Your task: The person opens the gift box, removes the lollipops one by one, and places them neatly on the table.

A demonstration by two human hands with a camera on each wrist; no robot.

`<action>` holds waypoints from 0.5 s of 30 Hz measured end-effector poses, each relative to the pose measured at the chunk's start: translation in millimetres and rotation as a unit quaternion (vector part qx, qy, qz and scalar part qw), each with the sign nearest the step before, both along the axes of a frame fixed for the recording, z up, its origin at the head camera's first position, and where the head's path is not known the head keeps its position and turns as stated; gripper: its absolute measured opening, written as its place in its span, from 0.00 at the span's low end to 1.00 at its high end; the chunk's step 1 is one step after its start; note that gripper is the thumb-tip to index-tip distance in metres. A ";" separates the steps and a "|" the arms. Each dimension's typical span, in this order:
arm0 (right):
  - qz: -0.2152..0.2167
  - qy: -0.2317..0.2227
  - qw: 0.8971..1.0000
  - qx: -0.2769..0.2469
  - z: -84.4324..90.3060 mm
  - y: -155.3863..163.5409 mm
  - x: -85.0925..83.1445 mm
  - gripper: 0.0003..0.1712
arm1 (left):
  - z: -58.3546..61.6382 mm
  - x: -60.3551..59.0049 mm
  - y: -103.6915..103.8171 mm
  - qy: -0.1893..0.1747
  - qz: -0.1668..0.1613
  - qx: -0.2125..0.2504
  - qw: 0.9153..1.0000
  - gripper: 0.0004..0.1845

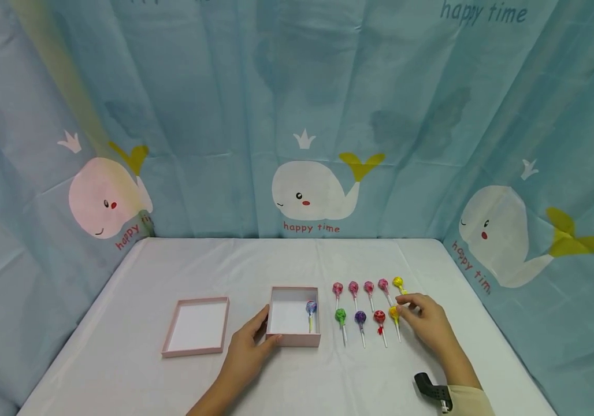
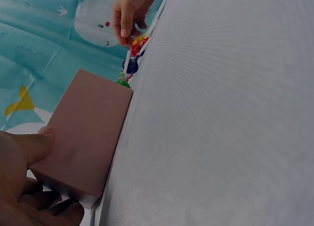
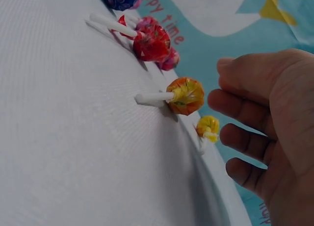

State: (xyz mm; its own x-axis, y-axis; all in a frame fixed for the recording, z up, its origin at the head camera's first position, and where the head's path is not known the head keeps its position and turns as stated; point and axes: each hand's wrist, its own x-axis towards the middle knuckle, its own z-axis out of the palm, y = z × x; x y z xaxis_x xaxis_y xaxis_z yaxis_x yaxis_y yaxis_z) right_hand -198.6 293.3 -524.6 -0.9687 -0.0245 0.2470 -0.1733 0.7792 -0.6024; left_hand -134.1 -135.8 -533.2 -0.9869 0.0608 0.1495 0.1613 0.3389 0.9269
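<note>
My left hand [image 1: 247, 349] grips the near left corner of an open pink box [image 1: 294, 340]. In the left wrist view its thumb lies on the front wall and its fingers bend around the side. Inside the box, along its right side, lies a blue-wrapped lollipop [image 1: 311, 308]. My right hand [image 1: 428, 323] hovers at the right end of two rows of lollipops, fingers loosely bent and holding nothing. Nearest to it are a yellow-orange lollipop [image 3: 185, 96] in the front row and a yellow lollipop [image 3: 208, 127] in the back row, both just off the fingertips.
In the front row also lie a green lollipop [image 1: 340, 315], a purple lollipop [image 1: 360, 317] and a red lollipop [image 1: 379, 316]. Several pink lollipops [image 1: 353, 287] line the back row. A shallow pink lid [image 1: 193, 351] sits left of the box on the white-covered table [image 1: 120, 323].
</note>
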 end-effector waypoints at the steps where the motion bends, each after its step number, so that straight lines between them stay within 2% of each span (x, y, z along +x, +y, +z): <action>1: 0.000 0.007 1.000 -0.003 1.3 -0.3 0.8 0.12 | -0.6 0.0 0.2 -0.001 -0.001 0.002 1.000 0.44; 8: 0.009 0.028 1.000 -0.008 12.7 -8.9 -2.5 0.12 | -1.2 0.0 0.7 0.000 -0.004 0.004 1.000 0.44; 15: 0.064 0.042 0.997 -0.024 29.7 -34.7 -11.3 0.12 | 0.7 -1.2 -0.5 0.002 0.008 -0.008 1.000 0.44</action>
